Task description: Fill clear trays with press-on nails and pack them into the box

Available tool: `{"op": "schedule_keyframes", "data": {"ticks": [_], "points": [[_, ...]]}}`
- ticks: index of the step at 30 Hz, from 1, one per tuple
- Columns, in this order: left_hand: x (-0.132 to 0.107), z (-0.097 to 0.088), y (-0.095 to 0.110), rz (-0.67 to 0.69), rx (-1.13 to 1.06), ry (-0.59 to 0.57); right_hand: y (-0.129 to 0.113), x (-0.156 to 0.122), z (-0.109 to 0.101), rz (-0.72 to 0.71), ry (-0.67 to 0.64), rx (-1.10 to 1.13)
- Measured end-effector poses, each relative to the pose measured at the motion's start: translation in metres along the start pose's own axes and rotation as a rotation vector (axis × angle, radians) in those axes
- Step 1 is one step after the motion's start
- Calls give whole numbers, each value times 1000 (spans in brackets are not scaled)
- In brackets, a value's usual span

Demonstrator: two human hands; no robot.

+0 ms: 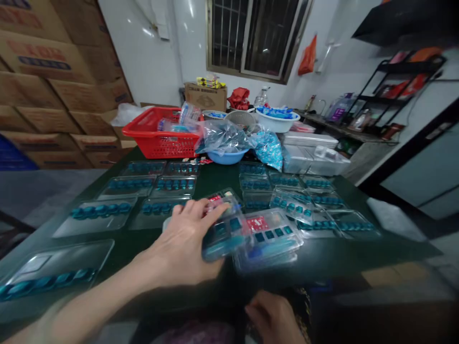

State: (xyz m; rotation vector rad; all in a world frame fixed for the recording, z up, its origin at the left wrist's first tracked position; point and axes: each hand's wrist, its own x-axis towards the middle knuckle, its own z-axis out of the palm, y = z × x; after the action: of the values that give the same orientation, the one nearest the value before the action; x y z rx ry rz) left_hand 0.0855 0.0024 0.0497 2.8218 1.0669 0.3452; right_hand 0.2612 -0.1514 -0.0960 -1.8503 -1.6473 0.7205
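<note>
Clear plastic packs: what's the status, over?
Left hand: gripping clear rectangular plastic pack with teal pieces. Right hand: low, apart. Stacked clear plastic packs close alongside.

A clear case with teal pieces tilts beside similar stacked cases

Glossy, see-through plastic packs with red printed inserts, seemingly paper, catch the light before us on a smooth, dark green tabletop with a dull sheen. Around them, clear, shiny plastic trays hold glossy teal pieces. Just beyond, a crinkled clear plastic bag gleams over a smooth blue plastic basin beside a perforated red plastic basket. To our left rise matt brown cardboard cartons; ahead, a glossy white wall throws back the light around a smooth, metal-looking window frame, near a thin, wrinkled orange plastic bag.
</note>
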Motion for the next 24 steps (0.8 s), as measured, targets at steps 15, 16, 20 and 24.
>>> {"op": "schedule_keyframes", "data": {"ticks": [15, 16, 20, 24], "points": [[107, 63, 84, 259, 96, -205, 9, -14, 5, 244, 179, 925], [107, 62, 84, 274, 88, -206, 9, -14, 5, 257, 180, 962], [117, 52, 76, 287, -73, -269, 8, -16, 0, 313, 219, 1137], [143, 43, 64, 190, -243, -463, 7, -21, -5, 275, 280, 1317]]}}
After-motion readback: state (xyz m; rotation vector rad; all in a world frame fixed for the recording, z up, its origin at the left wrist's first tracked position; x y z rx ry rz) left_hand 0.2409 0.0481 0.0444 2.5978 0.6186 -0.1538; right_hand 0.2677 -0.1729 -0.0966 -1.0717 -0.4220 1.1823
